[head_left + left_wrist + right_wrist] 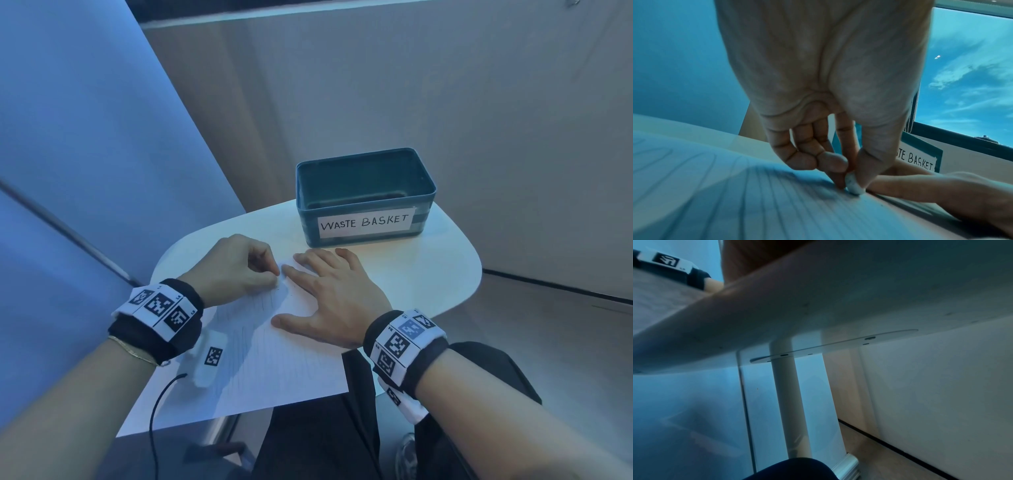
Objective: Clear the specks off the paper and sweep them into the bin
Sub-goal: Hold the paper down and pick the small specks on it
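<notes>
Two hands meet on our lined white paper sheet (274,356), which lies on the small rounded white table (428,270). Our left hand (236,267) pinches a small whitish eraser (854,186) between thumb and forefinger, its tip touching the sheet. Our right hand (329,294) lies flat, fingers straight and spread, pressing the sheet down. At one o'clock from both hands stands the teal rectangular bin (363,198), labelled "WASTE BASKET", just beyond the paper's far edge.
</notes>
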